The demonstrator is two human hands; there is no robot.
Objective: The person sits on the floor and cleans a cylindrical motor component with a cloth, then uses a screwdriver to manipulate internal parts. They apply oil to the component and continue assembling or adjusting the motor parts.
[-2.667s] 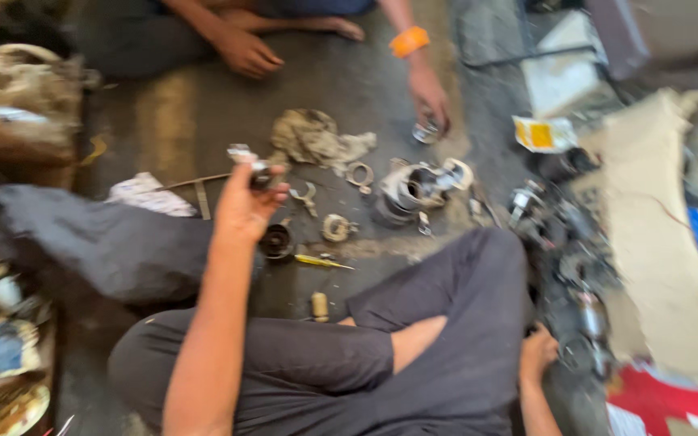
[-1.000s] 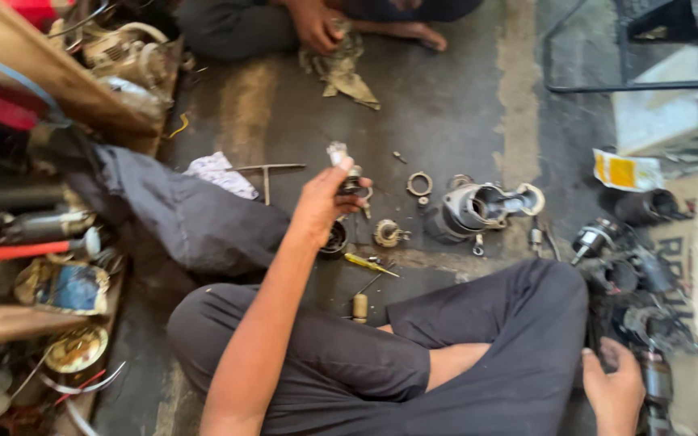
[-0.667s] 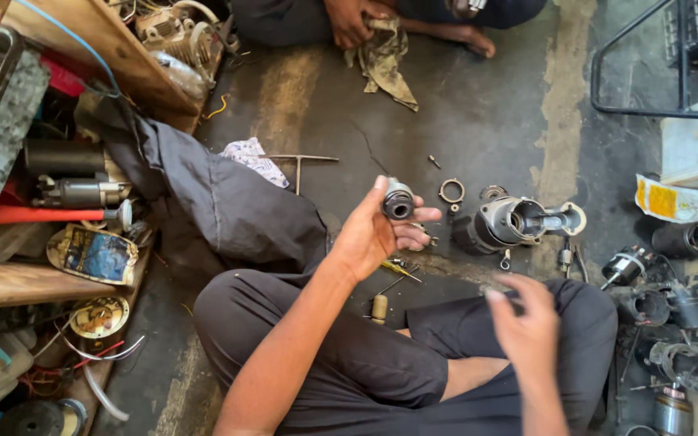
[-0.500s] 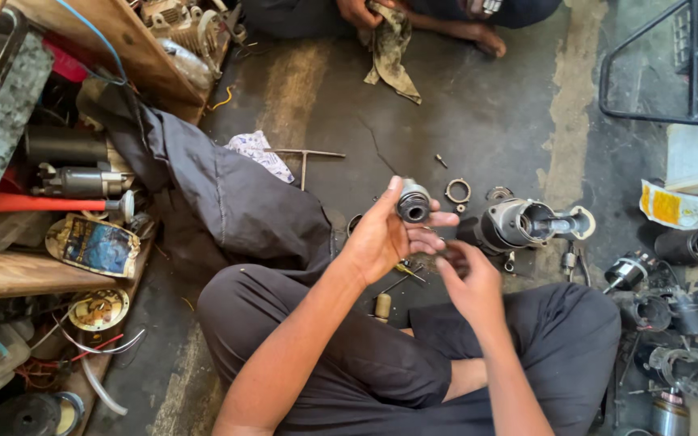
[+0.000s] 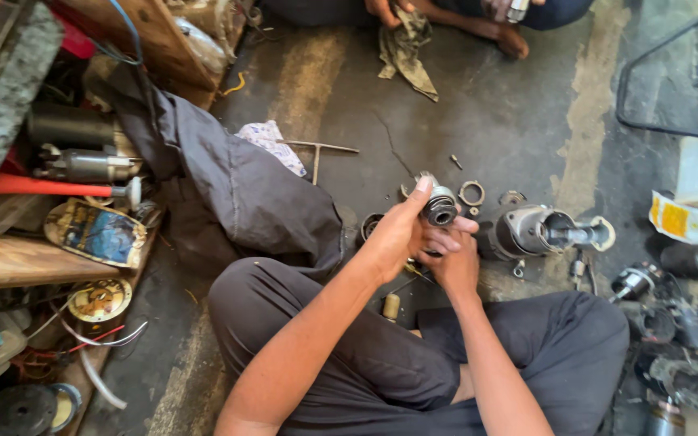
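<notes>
I sit cross-legged on a concrete floor. My left hand (image 5: 397,234) grips a small round metal gear part (image 5: 439,207), held up in front of me. My right hand (image 5: 450,257) comes in from below and touches the underside of the same part, fingers curled around it. Just to the right on the floor lies a grey motor housing with a shaft (image 5: 539,232). A metal ring (image 5: 472,193) and small loose bits lie beyond the held part.
A dark cloth (image 5: 228,190) is heaped at my left. A T-shaped tool (image 5: 317,149) lies by a white rag (image 5: 268,141). Cluttered wooden shelves (image 5: 18,258) stand left. More motor parts (image 5: 672,323) lie right. Another person with a rag (image 5: 405,40) sits opposite.
My left hand lifted the gear part off the floor area and drew it toward me. My right hand came from my right side and joined it on the part.
</notes>
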